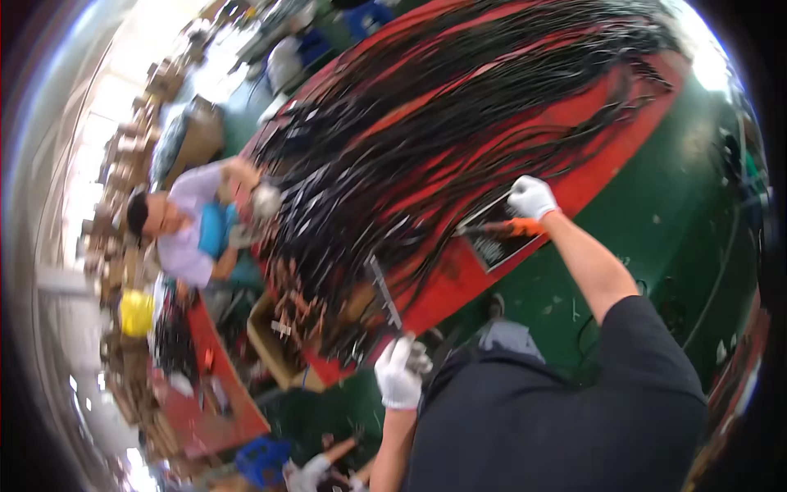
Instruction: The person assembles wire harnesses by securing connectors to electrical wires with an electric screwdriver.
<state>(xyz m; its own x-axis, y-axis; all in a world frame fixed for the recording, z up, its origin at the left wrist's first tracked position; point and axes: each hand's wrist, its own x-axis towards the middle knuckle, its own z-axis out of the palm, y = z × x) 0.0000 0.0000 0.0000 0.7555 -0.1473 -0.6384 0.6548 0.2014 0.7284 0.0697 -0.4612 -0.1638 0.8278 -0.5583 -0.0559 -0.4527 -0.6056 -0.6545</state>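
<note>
My left hand (pixel 399 375), in a white knitted glove, is closed at the table's near edge. Greyish shapes show at its fingertips, too blurred to name. Just beyond it lies a long grey metal strip with teeth along one side (pixel 383 291). My right hand (pixel 531 197), also gloved in white, is held closed over the table's right part; what it holds, if anything, is hidden. Close below that hand, an orange-handled tool (pixel 520 226) lies across a dark rectangular board with a pale edge (pixel 492 254). Long black cables (pixel 426 148) spread over the red table (pixel 635 135).
A person in a light shirt (pixel 188 209) works with gloved hands at the table's left end. Next to them stands an open cardboard box (pixel 275 348) by copper-coloured cable ends (pixel 297 307). A second red table (pixel 234 394) and a blue stool (pixel 262 461) are at lower left.
</note>
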